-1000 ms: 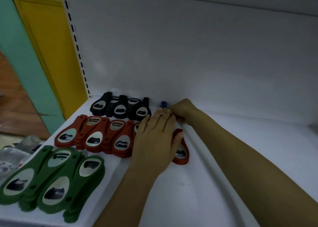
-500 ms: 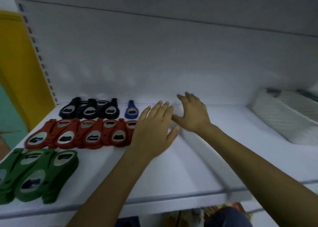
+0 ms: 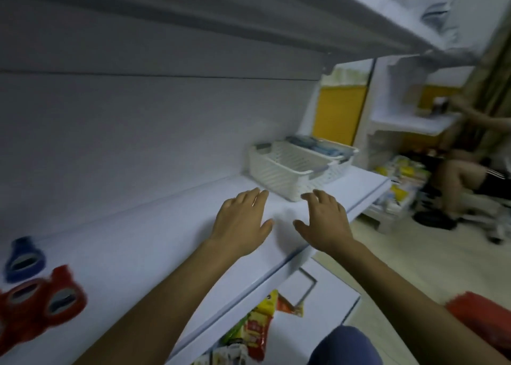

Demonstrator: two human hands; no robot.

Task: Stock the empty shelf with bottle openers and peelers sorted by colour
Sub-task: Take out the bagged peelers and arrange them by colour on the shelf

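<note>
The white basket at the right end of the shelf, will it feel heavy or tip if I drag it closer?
Probably light: the white basket has thin slatted plastic walls and looks empty from here. It would likely slide easily on the smooth shelf. Low and wide, it seems unlikely to tip.

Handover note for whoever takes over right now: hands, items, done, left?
Left hand: open, empty, above the white shelf.
Right hand: open, empty, beside it. Both point toward the white slatted plastic basket at the shelf's right end.
Done: one blue plastic bottle opener lies at the back left, with red plastic bottle openers in front of it.
Left: more openers probably to fetch. No peelers in view. Basket contents too blurred to tell.
</note>
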